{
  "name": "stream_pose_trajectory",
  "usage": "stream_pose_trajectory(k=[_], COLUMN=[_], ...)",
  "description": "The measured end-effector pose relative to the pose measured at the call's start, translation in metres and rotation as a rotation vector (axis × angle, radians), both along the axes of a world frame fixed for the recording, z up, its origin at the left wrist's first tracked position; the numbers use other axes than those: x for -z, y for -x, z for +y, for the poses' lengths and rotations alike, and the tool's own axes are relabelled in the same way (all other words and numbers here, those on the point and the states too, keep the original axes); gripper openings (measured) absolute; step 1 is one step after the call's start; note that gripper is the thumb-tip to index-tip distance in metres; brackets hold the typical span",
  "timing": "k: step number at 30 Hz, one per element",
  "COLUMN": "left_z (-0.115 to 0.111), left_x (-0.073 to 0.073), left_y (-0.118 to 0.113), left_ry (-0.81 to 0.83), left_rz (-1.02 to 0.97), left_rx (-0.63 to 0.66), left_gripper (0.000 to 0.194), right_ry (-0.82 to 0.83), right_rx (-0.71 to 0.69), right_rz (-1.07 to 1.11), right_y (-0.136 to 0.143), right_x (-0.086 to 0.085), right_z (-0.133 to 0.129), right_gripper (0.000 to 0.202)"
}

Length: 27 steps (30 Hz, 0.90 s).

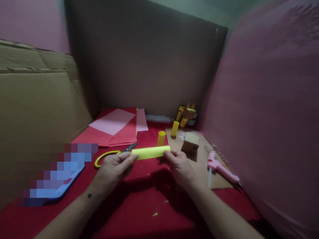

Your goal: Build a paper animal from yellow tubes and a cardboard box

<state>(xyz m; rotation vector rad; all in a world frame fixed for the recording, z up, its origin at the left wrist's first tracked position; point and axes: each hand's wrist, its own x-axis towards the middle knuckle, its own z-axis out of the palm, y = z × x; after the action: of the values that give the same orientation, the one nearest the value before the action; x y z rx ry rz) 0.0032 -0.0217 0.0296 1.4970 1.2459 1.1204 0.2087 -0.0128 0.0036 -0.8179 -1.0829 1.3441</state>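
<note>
A strip of yellow paper (pixel 151 152), curled along its length, is held level between my two hands above the red cloth. My left hand (pixel 117 167) pinches its left end and my right hand (pixel 178 165) pinches the right end. Just behind the paper stands a yellow paper tube (pixel 161 137), its lower part hidden. Another yellow paper tube (pixel 175 128) stands upright farther back on a cardboard sheet (pixel 199 172). Scissors with yellow handles (pixel 106 156) lie beyond my left hand, blades pointing away to the right.
A small cardboard box (pixel 190 142) and a pink glue gun (pixel 221 167) rest on the cardboard sheet. A cardboard animal figure (pixel 188 114) stands at the back. Red and pink paper sheets (pixel 112 121) lie back left, a blurred-out blue object (pixel 63 181) nearer. Walls rise behind and at right.
</note>
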Motion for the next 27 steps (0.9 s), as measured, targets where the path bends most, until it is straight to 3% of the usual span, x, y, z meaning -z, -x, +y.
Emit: stream_pose_trajectory(k=[12,23,27], left_z=[0.009,0.010,0.008], left_x=[0.014,0.016,0.013], left_y=[0.001,0.000,0.000], left_ry=[0.254,0.237,0.216], left_rz=[-0.218,-0.176,-0.132], left_rx=[0.191,0.079,0.097], left_gripper=[0.036,0.038,0.041], right_ry=[0.028,0.048,0.049], right_rx=[0.008,-0.055,-0.046], right_rz=[0.002,0.023,0.016], right_y=[0.000,0.003,0.001], right_x=[0.003,0.006,0.006], right_z=[0.002,0.003,0.003], right_gripper=[0.030,0.030,0.031])
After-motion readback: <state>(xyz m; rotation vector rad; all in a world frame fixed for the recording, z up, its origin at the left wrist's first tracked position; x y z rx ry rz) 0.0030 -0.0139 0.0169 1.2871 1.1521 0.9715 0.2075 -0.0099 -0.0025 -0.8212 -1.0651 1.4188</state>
